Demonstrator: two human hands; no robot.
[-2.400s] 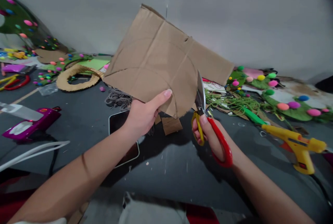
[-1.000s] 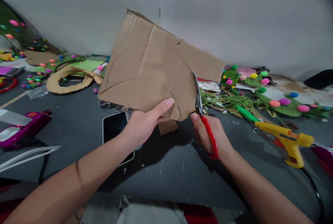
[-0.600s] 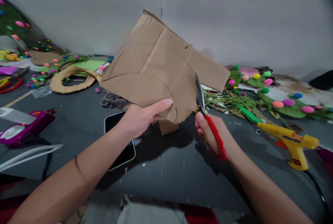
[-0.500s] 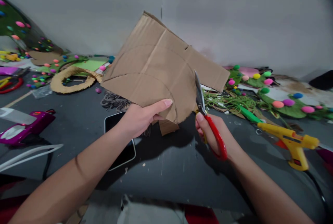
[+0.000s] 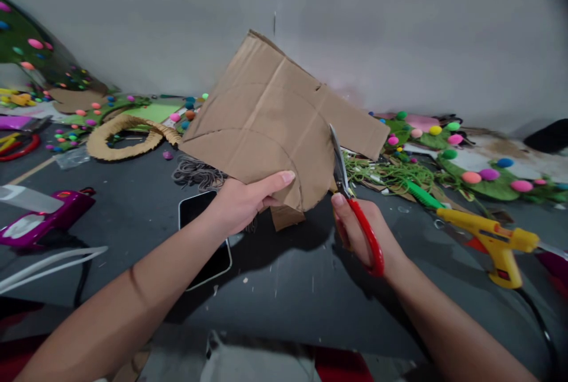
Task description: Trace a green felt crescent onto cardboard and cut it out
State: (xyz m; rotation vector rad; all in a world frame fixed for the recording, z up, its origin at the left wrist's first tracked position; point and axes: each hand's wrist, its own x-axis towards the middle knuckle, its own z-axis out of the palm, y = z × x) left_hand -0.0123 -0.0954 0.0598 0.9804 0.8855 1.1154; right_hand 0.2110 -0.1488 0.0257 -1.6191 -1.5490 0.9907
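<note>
A brown piece of cardboard with curved pencil lines is held up above the table, tilted. My left hand grips its lower edge, thumb on the near face and fingers behind. In my right hand is a pair of scissors with red handles, the fingers closed round them. The scissor blades point up at the cardboard's right side, one blade showing in front; the other is hidden. A cut, rounded edge runs below the blades. Under the left forearm lies a phone, partly covered.
A yellow glue gun lies at right, a purple one at left. Behind are a cardboard ring, grey yarn, green strings and green leaf shapes with pompoms. A grey wall stands at the back.
The cardboard's top has dipped slightly and its left corner has shifted a little to the right. The scissors have moved slightly left and stay at the cardboard's edge. Both hands keep their hold.
</note>
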